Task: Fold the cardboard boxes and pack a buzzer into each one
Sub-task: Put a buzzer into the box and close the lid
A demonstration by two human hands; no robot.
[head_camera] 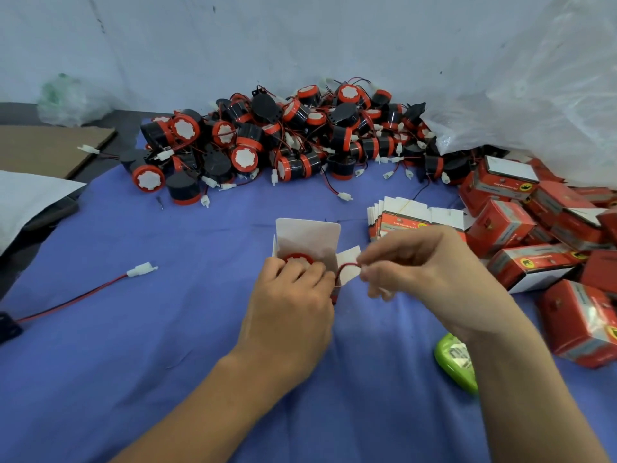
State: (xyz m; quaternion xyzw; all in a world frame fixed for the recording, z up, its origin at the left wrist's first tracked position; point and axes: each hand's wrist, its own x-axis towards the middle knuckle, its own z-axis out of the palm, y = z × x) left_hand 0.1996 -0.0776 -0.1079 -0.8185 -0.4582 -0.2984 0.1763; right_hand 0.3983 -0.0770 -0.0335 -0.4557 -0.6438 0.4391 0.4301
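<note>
Buzzer [298, 260] sits in the open box [309, 237] mid-surface [133, 362], left hand [290, 295] gripping the box, right hand [410, 262] pinching the red wire [347, 266] just outside; packing step, which next probably needs the wire tucked in and the flaps closed.

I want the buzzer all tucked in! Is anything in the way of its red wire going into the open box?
The buzzer already sits in the open box. The red wire, pinched by the right hand, loops over the white side flap, and the left hand covers part of the opening.
</note>
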